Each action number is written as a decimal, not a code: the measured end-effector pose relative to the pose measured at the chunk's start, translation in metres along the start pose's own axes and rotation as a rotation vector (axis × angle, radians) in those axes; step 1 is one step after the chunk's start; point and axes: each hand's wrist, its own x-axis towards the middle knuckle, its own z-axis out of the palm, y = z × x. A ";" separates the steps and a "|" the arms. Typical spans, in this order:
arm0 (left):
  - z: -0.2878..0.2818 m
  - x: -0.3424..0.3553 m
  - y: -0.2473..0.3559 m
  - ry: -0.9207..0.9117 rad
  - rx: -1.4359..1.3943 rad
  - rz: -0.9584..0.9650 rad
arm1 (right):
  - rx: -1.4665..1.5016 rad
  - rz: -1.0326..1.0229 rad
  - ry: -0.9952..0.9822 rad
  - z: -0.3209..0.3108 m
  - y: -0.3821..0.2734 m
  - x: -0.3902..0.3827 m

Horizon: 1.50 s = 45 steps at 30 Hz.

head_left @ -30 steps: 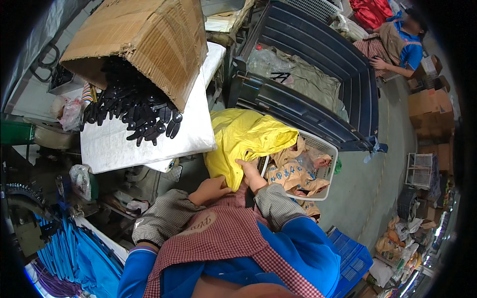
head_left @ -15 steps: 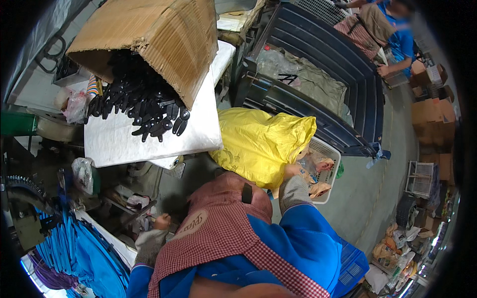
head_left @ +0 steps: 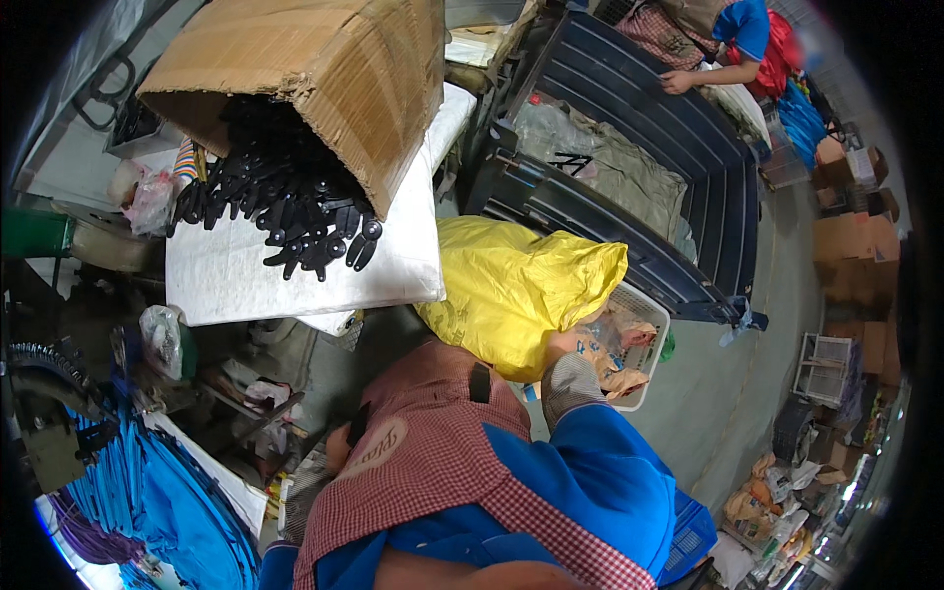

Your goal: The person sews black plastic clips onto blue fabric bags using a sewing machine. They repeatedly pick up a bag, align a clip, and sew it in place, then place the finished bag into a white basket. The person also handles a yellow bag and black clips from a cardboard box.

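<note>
My right hand (head_left: pixel 563 346) is at the lower edge of the crumpled yellow sack (head_left: pixel 497 280), beside crumpled brown paper bags (head_left: pixel 615 369) in a white plastic basket (head_left: pixel 649 383); its fingers are hidden. My left hand (head_left: pixel 337 447) is low beside my checked apron (head_left: pixel 403 497), mostly concealed, so what it holds cannot be seen. Black plastic pieces (head_left: pixel 285 197) spill from a tipped cardboard box (head_left: pixel 305 49) onto a white padded surface (head_left: pixel 393 265) left of the sack.
Behind the sack stands a dark plastic bin (head_left: pixel 619 256). A co-worker's hand (head_left: pixel 677 82) rests at its far rim. Cartons (head_left: pixel 851 246) and a white rack (head_left: pixel 824 369) line the right. Blue strips (head_left: pixel 187 511) and machinery (head_left: pixel 39 423) occupy the lower left; a blue crate (head_left: pixel 688 536) is beside me.
My left hand has left the sack and dropped beside my body. My right hand has moved right along the sack, which spreads farther over the basket. The co-worker now leans toward the bin.
</note>
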 end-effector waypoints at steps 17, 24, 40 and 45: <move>-0.031 -0.041 0.036 -0.195 0.136 -0.550 | 0.020 0.079 -0.060 -0.036 -0.068 -0.064; -0.027 -0.032 -0.001 -0.070 -0.315 -0.428 | -0.072 0.060 -0.159 -0.035 -0.044 -0.067; -0.081 0.013 0.056 -0.193 -0.027 -0.604 | -0.793 -0.767 -0.800 0.019 0.049 -0.101; -0.065 -0.018 -0.017 -0.149 -0.050 -0.316 | -0.438 -0.476 -0.598 0.022 0.043 -0.121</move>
